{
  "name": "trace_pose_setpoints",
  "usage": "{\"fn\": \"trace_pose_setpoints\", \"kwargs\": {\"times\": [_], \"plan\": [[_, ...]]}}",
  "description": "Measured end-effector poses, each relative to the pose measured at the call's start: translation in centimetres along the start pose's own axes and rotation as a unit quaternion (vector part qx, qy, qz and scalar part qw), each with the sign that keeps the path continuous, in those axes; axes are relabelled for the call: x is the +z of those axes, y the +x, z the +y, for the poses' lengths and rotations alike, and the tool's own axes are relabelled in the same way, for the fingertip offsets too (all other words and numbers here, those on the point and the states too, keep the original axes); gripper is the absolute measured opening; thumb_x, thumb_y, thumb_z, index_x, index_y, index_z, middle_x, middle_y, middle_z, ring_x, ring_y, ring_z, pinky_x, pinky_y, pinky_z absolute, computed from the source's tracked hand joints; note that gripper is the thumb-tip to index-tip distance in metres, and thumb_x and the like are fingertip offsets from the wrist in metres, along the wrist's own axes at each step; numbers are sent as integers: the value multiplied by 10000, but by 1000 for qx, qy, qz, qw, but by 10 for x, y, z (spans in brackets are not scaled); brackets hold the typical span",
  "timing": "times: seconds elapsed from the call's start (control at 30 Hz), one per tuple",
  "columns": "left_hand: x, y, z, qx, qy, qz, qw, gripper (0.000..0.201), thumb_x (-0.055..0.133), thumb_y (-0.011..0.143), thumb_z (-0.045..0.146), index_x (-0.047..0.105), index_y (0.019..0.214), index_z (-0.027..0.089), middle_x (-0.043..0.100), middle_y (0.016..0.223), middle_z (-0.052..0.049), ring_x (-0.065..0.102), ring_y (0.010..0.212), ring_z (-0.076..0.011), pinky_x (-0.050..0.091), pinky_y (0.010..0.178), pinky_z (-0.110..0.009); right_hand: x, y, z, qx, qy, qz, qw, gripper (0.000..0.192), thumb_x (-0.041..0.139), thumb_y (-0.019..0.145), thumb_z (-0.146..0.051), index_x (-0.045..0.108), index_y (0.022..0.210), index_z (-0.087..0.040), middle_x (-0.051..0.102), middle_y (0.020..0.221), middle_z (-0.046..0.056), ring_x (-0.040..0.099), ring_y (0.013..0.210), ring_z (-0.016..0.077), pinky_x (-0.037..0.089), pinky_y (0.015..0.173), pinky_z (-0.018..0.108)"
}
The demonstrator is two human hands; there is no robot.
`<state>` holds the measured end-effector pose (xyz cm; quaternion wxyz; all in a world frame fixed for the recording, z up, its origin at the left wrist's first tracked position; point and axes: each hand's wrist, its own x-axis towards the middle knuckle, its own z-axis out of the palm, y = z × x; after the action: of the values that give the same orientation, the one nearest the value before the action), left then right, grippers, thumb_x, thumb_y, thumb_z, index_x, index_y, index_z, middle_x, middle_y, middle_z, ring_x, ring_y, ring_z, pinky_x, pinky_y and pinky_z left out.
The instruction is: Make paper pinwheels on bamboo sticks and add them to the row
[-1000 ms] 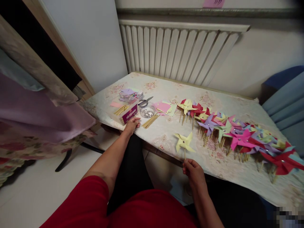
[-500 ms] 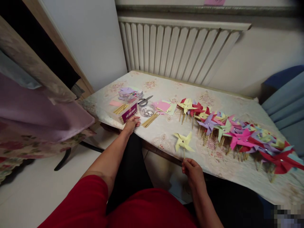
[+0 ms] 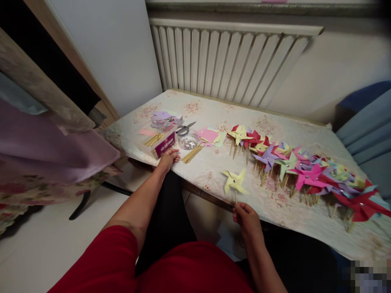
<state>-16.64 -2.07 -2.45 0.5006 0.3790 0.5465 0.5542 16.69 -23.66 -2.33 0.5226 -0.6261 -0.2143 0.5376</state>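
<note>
I am pinching the thin wooden stick of a yellow pinwheel [image 3: 234,181] in my right hand [image 3: 248,219], its paper head lying flat on the table [image 3: 214,162] near the front edge, while my left hand [image 3: 168,158] is resting with loosely curled fingers against the small box of sticks [image 3: 160,142], gripping nothing that I can see. The pinwheel is looking feather-light and easily crushed, so I am judging the stiff stick the place to hold, never the folded blades. Farther out, scissors [image 3: 186,128], a clear dish of pins [image 3: 187,142], loose sticks [image 3: 192,154], paper squares [image 3: 209,136] and a long row of finished pinwheels [image 3: 305,173] are lying across the cloth.
</note>
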Motion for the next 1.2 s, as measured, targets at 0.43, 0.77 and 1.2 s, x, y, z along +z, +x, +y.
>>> {"fn": "trace_pose_setpoints", "kwargs": {"times": [0.43, 0.77, 1.2], "plan": [[-1, 4, -5, 1, 1, -1, 1000, 204, 635, 758, 106, 629, 962, 99, 639, 640, -39, 551, 486, -81, 441, 496, -193, -1, 0, 0, 8, 6, 1, 1000, 392, 827, 497, -424, 629, 714, -164, 590, 548, -32, 482, 413, 87, 374, 421, 217], [0, 4, -4, 5, 8, -3, 1000, 196, 598, 751, 91, 626, 945, 109, 631, 630, -29, 540, 481, -79, 444, 504, -198, 0, -1, -1, 5, 4, 4, 1000, 380, 819, 503, -417, 625, 710, -164, 586, 540, -29, 470, 411, 85, 373, 415, 214], [3, 1, 0, -5, 26, -5, 1000, 198, 576, 687, 85, 612, 879, 115, 625, 586, -19, 503, 440, -71, 413, 481, -188, -1, 1, 3, 6, 11, -1, 1000, 397, 830, 500, -438, 624, 694, -159, 585, 529, -30, 474, 409, 79, 372, 405, 198]]}}
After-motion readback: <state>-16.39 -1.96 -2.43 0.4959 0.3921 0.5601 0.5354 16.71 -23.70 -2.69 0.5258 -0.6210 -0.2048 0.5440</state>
